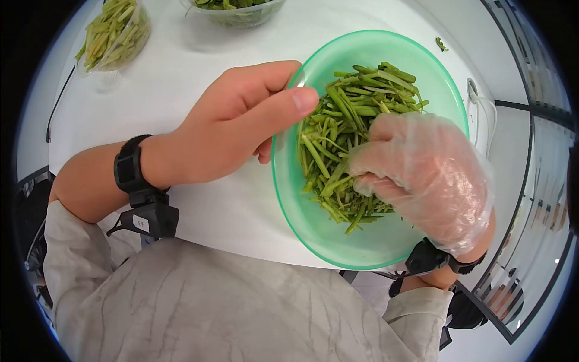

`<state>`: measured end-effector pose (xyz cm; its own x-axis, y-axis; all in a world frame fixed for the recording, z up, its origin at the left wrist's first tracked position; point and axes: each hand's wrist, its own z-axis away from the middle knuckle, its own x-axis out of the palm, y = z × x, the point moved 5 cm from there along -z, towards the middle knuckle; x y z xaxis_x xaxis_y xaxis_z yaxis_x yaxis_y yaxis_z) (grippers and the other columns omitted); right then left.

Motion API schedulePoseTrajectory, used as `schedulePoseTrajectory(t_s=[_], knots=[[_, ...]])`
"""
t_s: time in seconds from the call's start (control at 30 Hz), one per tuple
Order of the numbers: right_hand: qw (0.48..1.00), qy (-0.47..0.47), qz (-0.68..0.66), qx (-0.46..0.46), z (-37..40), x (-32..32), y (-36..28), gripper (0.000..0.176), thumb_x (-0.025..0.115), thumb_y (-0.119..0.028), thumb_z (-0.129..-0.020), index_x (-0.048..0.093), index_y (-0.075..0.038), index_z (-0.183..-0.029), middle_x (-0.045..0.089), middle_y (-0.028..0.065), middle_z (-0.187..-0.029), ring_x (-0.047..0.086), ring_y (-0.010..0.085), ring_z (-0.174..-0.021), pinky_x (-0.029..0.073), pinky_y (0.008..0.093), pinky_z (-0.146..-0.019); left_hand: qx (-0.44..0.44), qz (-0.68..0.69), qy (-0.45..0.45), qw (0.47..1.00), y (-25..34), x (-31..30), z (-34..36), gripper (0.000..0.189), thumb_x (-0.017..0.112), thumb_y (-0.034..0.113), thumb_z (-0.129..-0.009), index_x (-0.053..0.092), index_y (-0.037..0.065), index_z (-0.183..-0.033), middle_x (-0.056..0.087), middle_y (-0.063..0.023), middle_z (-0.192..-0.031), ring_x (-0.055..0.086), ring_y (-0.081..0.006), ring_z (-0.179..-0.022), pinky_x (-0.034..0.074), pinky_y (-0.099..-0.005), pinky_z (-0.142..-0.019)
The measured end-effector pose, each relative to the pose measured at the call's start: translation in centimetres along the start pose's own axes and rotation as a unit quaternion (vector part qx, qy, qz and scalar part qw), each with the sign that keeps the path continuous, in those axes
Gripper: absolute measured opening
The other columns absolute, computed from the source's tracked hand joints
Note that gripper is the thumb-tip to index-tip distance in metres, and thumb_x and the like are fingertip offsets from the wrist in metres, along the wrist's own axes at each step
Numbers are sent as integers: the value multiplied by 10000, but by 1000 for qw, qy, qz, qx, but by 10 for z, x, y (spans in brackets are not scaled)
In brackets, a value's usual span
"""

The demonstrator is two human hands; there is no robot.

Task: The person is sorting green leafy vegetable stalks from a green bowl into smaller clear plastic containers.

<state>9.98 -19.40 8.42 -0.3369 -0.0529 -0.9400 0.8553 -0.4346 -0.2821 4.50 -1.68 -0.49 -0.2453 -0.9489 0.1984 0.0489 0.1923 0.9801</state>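
Note:
A translucent green bowl (369, 45) sits at the table's front edge, tilted a little in view. Cut green vegetable stems (338, 133) are heaped inside it. My left hand (232, 123) is bare and grips the bowl's left rim, thumb over the edge and fingers beneath. A clear plastic glove covers my right hand (431, 172), which is in the bowl at the heap's right side. Its fingers are curled into the stems and closed on some of them; the fingertips are partly hidden.
A clear container of pale cut stems (114, 36) stands at the back left of the white table (193, 211). Beside it is a clear tub of green leaves (241, 15). A leaf scrap (441, 44) lies at the back right, near a white cable (485, 102).

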Motion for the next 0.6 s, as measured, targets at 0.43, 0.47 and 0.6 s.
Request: schedulePoseTrajectory(t_s=[0.43, 0.47, 0.6], knots=[[976, 141, -103, 129, 7, -44, 56, 131, 772, 8, -873, 754, 6, -1003, 665, 60, -874, 613, 143, -782, 485, 273, -718, -7, -1, -5, 1000, 1, -1, 0, 336, 519, 329, -1137, 669, 30, -1148, 586, 54, -842, 498, -17, -624, 446, -212, -544], [972, 164, -106, 133, 7, -44, 59, 129, 778, 4, -881, 754, 2, -1008, 670, 45, -881, 598, 127, -780, 477, 265, -715, -7, -1, -3, 1000, 0, -1, 0, 334, 518, 328, -1136, 669, 30, -1145, 583, 54, -840, 497, -17, -625, 446, -212, -544], [952, 241, -90, 166, 4, -42, 64, 134, 808, -5, -896, 762, -29, -1019, 705, -23, -905, 532, 66, -763, 448, 232, -695, -8, -6, 1, 1000, -1, -1, 1, 329, 517, 323, -1136, 665, 29, -1138, 570, 58, -831, 496, -17, -625, 443, -214, -542]])
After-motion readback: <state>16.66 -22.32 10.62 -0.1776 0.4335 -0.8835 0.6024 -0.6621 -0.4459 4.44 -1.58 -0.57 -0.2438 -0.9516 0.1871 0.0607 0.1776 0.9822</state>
